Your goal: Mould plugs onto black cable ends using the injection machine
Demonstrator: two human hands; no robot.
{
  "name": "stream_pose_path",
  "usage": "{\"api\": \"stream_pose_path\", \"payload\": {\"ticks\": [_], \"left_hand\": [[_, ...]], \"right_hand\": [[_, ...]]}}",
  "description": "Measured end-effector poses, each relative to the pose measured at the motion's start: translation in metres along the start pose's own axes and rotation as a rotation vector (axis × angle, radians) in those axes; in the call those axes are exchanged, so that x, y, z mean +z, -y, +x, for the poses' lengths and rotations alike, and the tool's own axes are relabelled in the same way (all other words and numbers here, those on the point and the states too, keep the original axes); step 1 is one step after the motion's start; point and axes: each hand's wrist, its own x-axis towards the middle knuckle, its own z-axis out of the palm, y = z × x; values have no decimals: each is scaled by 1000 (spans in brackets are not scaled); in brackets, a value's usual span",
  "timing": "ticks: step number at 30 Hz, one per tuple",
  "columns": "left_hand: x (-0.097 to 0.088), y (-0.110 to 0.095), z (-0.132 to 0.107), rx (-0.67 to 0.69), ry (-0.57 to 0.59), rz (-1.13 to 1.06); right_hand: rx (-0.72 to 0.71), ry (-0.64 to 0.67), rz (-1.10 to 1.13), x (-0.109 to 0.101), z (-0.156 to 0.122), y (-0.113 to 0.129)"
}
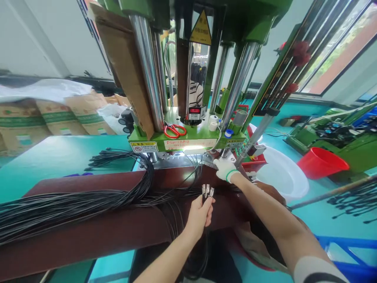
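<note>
My left hand (200, 214) is bare and closed round a small bunch of black cables, their metal connector ends (207, 191) sticking up above my fingers. My right hand (224, 169) wears a white glove with a green cuff. It reaches forward to the base of the green press machine (188, 139), near its lit mould area (193, 151); its fingers are curled, and what they hold, if anything, is hidden. A thick bundle of black cables (73, 204) lies across the dark red cloth (97, 232) on the left.
Red scissors (174, 130) and tape rolls (212, 125) sit on the machine's green ledge. A white basin (282, 173) and a red bucket (321, 162) stand at the right. Paper sacks (44, 118) are stacked at the back left. More cables (353, 200) lie at the far right.
</note>
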Motion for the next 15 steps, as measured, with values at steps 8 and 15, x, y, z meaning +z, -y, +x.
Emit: {"api": "stream_pose_path", "payload": {"ticks": [8,15], "left_hand": [[2,3,0,54,38,191],[19,13,10,113,111,481]], "right_hand": [[63,235,384,-5,-94,-7],[121,22,1470,42,-147,-8]]}}
